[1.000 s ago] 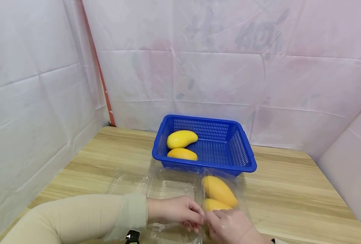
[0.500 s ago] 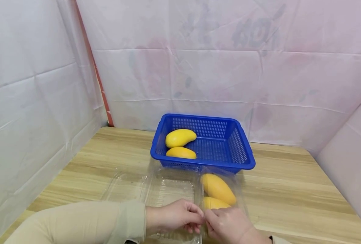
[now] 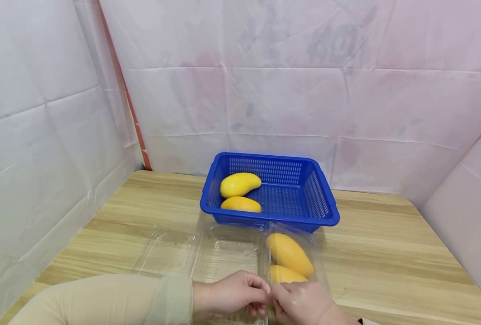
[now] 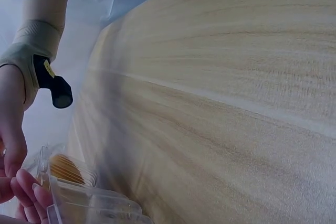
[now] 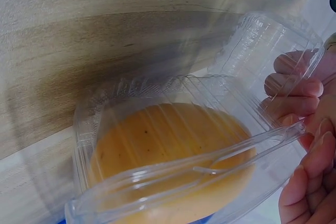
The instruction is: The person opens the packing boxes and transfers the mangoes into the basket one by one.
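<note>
A clear plastic clamshell box (image 3: pixel 320 264) with two yellow mangoes (image 3: pixel 291 255) in it lies at the table's front middle, its lid down over them. My right hand (image 3: pixel 304 301) pinches the near part of its rim. Fingertips of my left hand (image 3: pixel 240 292) pinch the same rim, touching the right ones. In the right wrist view, both hands meet at the corner of the box rim (image 5: pixel 157 174). Beneath my left forearm and hand lies a second clear box (image 3: pixel 232 253), spread open, with its lid (image 3: pixel 169 250) to the left.
Behind the boxes stands a blue plastic basket (image 3: pixel 323 221) with two more mangoes (image 3: pixel 240 185) in its left half. The wooden table (image 3: pixel 386 253) reaches to pale cloth walls (image 3: pixel 264 99) at the back and sides.
Both hands have stayed at the rim of the filled box and shifted only slightly. The view has moved a little; the basket and its mangoes have not visibly moved.
</note>
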A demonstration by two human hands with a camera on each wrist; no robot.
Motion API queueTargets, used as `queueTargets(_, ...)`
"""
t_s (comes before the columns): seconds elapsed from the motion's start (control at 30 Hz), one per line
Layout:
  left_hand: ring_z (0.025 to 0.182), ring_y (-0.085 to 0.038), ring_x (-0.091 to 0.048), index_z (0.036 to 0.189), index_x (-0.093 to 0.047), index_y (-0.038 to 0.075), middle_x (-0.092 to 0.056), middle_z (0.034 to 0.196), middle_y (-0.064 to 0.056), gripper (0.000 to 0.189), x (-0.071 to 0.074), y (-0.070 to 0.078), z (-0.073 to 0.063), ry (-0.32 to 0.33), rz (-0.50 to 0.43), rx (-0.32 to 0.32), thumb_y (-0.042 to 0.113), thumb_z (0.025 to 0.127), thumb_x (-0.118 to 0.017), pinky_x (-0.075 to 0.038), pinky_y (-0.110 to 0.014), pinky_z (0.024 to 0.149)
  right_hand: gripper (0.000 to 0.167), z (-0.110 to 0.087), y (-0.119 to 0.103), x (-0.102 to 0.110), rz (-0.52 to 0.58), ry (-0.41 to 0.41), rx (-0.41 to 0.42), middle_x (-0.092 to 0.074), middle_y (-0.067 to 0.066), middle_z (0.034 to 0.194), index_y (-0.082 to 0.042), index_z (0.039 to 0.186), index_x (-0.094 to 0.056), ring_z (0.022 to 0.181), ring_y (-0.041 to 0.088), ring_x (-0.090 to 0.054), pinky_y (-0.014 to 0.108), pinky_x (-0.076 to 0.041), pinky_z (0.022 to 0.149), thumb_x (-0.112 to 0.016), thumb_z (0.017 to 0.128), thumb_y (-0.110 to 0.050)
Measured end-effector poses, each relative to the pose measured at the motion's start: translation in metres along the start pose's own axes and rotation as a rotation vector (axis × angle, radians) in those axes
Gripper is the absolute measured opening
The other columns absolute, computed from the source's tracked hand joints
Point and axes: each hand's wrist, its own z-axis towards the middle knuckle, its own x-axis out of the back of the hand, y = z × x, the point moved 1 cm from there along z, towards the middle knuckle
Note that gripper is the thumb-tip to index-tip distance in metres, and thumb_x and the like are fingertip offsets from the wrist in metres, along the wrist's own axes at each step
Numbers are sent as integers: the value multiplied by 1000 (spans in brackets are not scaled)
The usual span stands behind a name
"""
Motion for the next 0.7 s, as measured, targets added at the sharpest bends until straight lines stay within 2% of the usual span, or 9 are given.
queueTargets(0.23, 56, -3, -51, 95, -52, -21, -54, 60, 4, 26, -1, 1, 0, -2, -9, 14, 4, 85, -55, -39, -16, 53, 37, -2, 0, 0, 25, -12, -15, -34, -19, 58, -21, 68, -44, 49, -10, -24, 4, -19, 44, -74, 51, -7)
queueTargets(0.4, 56, -4, -50, 92, -55, -19, -53, 62, 5, 23, -2, 0, 2, 27, 27, 16, 3, 82, -55, -40, -17, 54, 36, -2, 0, 1, 40, -1, -24, -33, -19, 57, -20, 67, -43, 50, -10, -24, 4, -18, 44, -73, 52, -7)
queueTargets(0.5, 56, -4, -50, 89, -58, -17, -53, 62, 6, 21, -1, 0, 4, 44, 67, 1, 2, 80, -55, -41, -16, 57, 36, -3, -1, 2, 46, -10, -46, -33, -20, 58, -21, 67, -43, 50, -11, -25, 4, -18, 44, -73, 52, -7)
queueTargets(0.6, 60, -3, -50, 85, -60, -15, -53, 64, 5, 18, 2, 0, 5, 14, 142, -26, 3, 80, -56, -41, -15, 60, 36, -3, -1, 4, 60, -17, -70, -33, -21, 59, -23, 68, -43, 51, -12, -26, 3, -18, 45, -73, 54, -8)
queueTargets(0.7, 62, -1, -48, 80, -62, -11, -54, 65, 5, 18, 8, 3, 7, -24, 236, -42, 7, 82, -56, -39, -15, 60, 34, -3, -1, 4, 61, 4, -60, -33, -20, 58, -22, 68, -44, 50, -11, -26, 3, -19, 44, -72, 55, -8)
